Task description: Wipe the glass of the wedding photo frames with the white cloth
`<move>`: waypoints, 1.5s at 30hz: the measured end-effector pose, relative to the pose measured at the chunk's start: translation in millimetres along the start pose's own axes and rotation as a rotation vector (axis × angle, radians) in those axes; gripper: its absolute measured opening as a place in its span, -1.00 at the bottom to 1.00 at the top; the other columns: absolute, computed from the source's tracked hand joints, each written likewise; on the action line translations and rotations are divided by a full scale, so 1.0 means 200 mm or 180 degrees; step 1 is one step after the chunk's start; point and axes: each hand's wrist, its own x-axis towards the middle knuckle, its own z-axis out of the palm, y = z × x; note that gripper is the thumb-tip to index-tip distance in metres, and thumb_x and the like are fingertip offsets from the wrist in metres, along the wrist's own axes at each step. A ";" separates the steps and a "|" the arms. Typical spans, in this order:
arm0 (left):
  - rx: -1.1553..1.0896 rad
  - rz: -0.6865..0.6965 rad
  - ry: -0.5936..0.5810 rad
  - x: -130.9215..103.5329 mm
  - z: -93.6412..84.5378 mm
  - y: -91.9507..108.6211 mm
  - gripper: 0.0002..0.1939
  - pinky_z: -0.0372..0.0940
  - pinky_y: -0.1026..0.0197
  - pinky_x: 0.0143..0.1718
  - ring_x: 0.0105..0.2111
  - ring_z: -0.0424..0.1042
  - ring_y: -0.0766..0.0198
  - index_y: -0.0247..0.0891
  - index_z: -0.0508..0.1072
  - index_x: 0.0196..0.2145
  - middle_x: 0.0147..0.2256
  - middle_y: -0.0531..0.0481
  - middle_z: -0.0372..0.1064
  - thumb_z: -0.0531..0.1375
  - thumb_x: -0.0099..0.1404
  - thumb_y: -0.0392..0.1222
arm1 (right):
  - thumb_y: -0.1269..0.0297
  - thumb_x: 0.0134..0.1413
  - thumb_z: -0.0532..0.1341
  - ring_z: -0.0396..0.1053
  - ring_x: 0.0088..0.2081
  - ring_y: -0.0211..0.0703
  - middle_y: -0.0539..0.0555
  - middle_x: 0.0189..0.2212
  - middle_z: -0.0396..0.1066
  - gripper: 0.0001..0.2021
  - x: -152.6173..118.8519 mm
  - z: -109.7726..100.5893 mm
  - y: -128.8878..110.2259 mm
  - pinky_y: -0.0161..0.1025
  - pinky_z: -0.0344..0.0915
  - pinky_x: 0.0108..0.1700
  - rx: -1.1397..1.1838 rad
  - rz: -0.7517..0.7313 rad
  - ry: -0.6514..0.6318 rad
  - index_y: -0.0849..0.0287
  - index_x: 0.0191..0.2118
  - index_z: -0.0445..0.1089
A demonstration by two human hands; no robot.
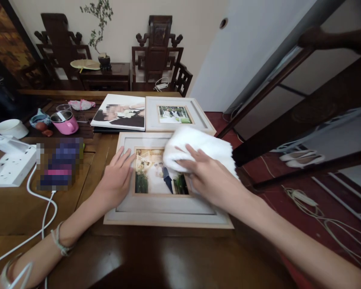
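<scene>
A pale wooden picture frame (168, 212) with a wedding photo lies flat on the dark wooden table (144, 257). My left hand (117, 180) rests flat on the frame's left border, fingers spread, holding nothing. My right hand (207, 176) presses a folded white cloth (201, 146) onto the glass at the photo's upper right corner.
Behind lie a second framed photo (176, 114) and a photo canvas (120, 112). On the left are a pink mug (64, 120), a white power strip (10, 162) with a trailing white cable (43, 208), and a white bowl (10, 128). Carved chairs (158, 52) stand at the wall.
</scene>
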 end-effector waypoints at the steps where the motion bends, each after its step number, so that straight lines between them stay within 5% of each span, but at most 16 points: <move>1: -0.0100 -0.0009 0.0077 0.00 0.00 -0.01 -0.53 -0.02 -0.28 0.32 0.39 -0.11 -0.02 -0.38 0.22 0.25 0.32 -0.29 0.11 -0.14 0.47 -0.21 | 0.75 -0.13 0.01 -0.07 0.36 0.26 0.28 0.33 0.09 -0.35 0.09 0.01 -0.02 0.24 0.12 0.28 0.0044 -0.0004 -0.0028 0.35 0.13 0.40; 5: -0.0415 -0.0005 0.0468 -0.01 0.02 -0.05 -0.50 -0.02 -0.22 0.34 0.35 0.03 -0.02 -0.46 0.17 0.26 0.31 -0.41 0.08 -0.12 0.45 -0.20 | 0.82 -0.18 0.03 -0.17 0.39 0.18 0.14 0.38 -0.01 -0.24 0.35 0.03 -0.16 0.27 -0.08 0.34 0.0106 -0.0577 -0.0275 0.22 0.19 0.35; 9: -0.0427 -0.0023 0.0755 -0.02 0.05 -0.08 -0.48 -0.04 -0.24 0.34 0.37 -0.01 -0.05 -0.46 0.14 0.27 0.31 -0.44 0.05 -0.09 0.42 -0.23 | 0.83 -0.21 0.05 -0.09 0.37 0.21 0.10 0.33 0.13 -0.27 0.39 0.03 -0.18 0.38 -0.04 0.28 -0.0006 -0.0841 -0.0399 0.16 0.10 0.43; 17: -0.0649 -0.0505 0.0986 -0.04 0.07 -0.07 -0.45 0.05 -0.23 0.30 0.30 0.14 -0.08 -0.41 0.13 0.28 0.26 -0.41 0.17 -0.03 0.36 -0.23 | 0.85 -0.30 -0.08 -0.01 0.32 0.38 0.26 0.25 0.24 -0.31 -0.05 -0.05 0.16 0.56 0.13 0.10 -0.0196 -0.0417 -0.0274 0.26 -0.09 0.52; 21: -0.0955 -0.0812 0.1036 -0.04 0.04 -0.05 -0.42 0.08 -0.24 0.27 0.24 0.23 -0.09 -0.39 0.13 0.27 0.22 -0.39 0.24 0.02 0.34 -0.18 | 0.74 -0.16 -0.01 -0.20 0.37 0.31 0.16 0.31 0.16 -0.46 -0.36 0.10 0.14 0.52 0.07 0.18 0.0354 -0.0633 0.0054 0.20 -0.14 0.53; 24: -0.1488 -0.1264 0.1138 -0.04 0.00 -0.02 -0.41 0.13 -0.15 0.24 0.19 0.32 -0.05 -0.33 0.19 0.24 0.15 -0.31 0.35 0.13 0.29 -0.14 | 0.63 0.03 0.02 -0.04 0.34 0.26 0.03 0.26 0.25 -0.56 -0.51 0.23 0.07 0.53 0.02 0.19 0.0611 -0.0550 0.0195 0.02 -0.26 0.57; 27: -0.2332 -0.1893 0.0924 -0.06 -0.06 0.02 -0.51 0.26 -0.02 0.15 0.07 0.44 -0.05 -0.33 0.40 0.04 0.03 -0.26 0.48 0.24 0.21 -0.02 | 0.59 0.10 0.01 0.13 0.28 0.21 -0.03 0.20 0.33 -0.54 -0.54 0.30 0.02 0.48 0.06 0.19 0.0570 -0.0320 0.0149 -0.06 -0.29 0.58; 31: -0.3129 -0.2641 0.0414 -0.12 -0.11 0.09 -0.47 0.41 0.02 -0.07 -0.09 0.53 -0.08 -0.27 0.51 -0.14 -0.17 -0.17 0.58 0.34 0.08 0.19 | 0.64 0.02 0.01 0.00 0.33 0.20 0.05 0.24 0.28 -0.56 -0.50 0.29 0.02 0.48 -0.03 0.22 0.0489 -0.0488 0.0317 0.02 -0.30 0.56; 35: -0.3161 -0.2787 0.0876 -0.20 -0.15 0.13 -0.44 0.41 0.10 -0.13 -0.12 0.54 -0.03 -0.27 0.53 -0.17 -0.23 -0.12 0.59 0.39 0.02 0.21 | 0.66 -0.17 -0.04 -0.18 0.38 0.10 0.20 0.28 0.20 -0.49 -0.46 0.20 0.07 0.40 0.04 0.23 0.0715 -0.0691 0.0793 0.16 -0.17 0.51; 41: -0.3484 -0.2858 0.1302 -0.26 -0.35 0.09 -0.67 0.45 0.20 -0.45 -0.48 0.56 0.13 -0.18 0.52 -0.15 -0.42 0.01 0.58 0.38 0.14 -0.03 | 0.63 0.00 0.03 0.04 0.32 0.16 0.14 0.27 0.23 -0.67 -0.60 0.12 0.14 0.25 0.20 0.22 0.0937 -0.0804 0.1538 0.13 -0.39 0.48; 45: -0.3510 -0.2547 0.1913 -0.20 -0.50 0.09 -0.76 0.47 0.24 -0.47 -0.53 0.56 0.19 -0.19 0.51 -0.13 -0.43 0.04 0.59 0.30 0.25 -0.11 | 0.56 0.11 0.08 0.04 0.31 0.13 0.03 0.27 0.21 -0.68 -0.70 0.13 0.11 0.14 0.18 0.25 0.0943 -0.0735 0.1020 0.06 -0.42 0.51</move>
